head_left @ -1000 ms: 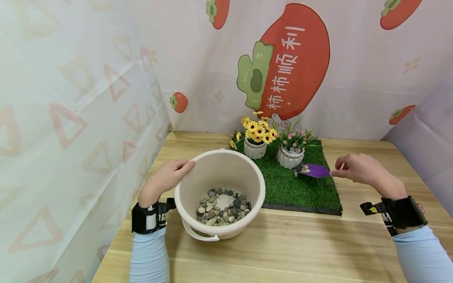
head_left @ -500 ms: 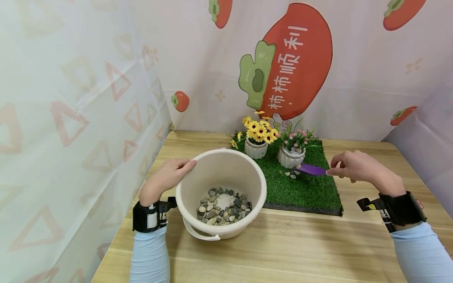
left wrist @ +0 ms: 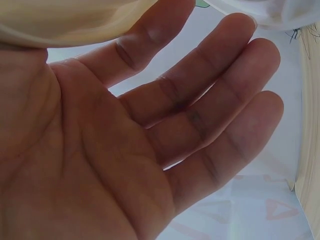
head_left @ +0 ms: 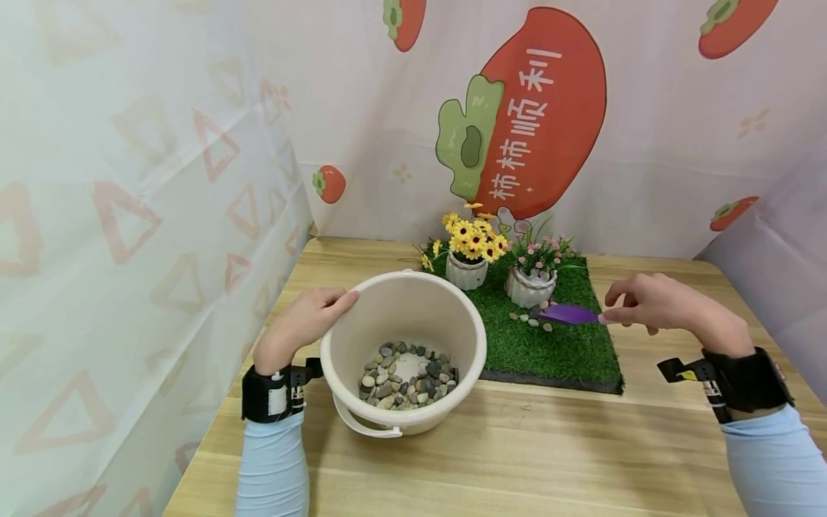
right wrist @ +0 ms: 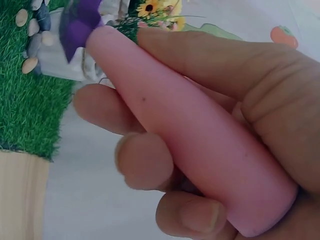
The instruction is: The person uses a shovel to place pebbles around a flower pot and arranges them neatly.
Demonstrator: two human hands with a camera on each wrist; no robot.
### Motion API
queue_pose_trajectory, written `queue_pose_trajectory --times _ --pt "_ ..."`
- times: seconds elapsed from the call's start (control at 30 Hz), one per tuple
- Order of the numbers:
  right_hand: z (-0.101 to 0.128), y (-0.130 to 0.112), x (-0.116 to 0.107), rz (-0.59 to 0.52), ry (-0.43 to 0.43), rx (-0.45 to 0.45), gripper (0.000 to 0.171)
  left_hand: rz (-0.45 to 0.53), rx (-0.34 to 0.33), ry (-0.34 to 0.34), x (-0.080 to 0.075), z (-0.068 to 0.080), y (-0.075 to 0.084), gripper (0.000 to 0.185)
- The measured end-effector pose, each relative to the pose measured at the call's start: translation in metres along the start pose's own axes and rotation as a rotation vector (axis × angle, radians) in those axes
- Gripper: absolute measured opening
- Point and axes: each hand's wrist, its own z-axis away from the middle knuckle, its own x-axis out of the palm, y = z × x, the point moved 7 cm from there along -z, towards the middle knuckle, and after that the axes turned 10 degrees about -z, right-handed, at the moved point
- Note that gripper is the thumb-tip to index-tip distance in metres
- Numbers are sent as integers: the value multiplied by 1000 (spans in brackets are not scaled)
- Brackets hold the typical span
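My left hand (head_left: 309, 320) rests with straight fingers on the left rim of a cream bucket (head_left: 479, 337) that holds small pebbles (head_left: 407, 377). In the left wrist view the palm (left wrist: 150, 140) is flat under the bucket rim (left wrist: 65, 20). My right hand (head_left: 652, 305) grips the pink handle (right wrist: 190, 145) of a purple scoop (head_left: 568, 314). Its blade is held low over the grass mat (head_left: 555, 352). A few loose pebbles (head_left: 531, 319) lie on the grass before the white pot with pink flowers (head_left: 531, 287).
A second white pot with yellow flowers (head_left: 466, 271) stands at the mat's back left. The wooden table (head_left: 517, 459) is walled in by printed curtains on the left, back and right. The bucket's handle (head_left: 365, 429) hangs toward me.
The pebbles that lay on the scoop one second ago now lie on the grass by the pink-flower pot, and the blade is empty. The left hand has stayed on the bucket.
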Motion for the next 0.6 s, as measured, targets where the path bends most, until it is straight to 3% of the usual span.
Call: queue_pose_trajectory --times 0.43,0.6 --pt "9 -8 -3 -18 -34 -46 25 1 -12 19 0 0 0 43" --pt "14 -13 -10 20 -4 -68 17 -1 -22 28 -1 -1 -1 44"
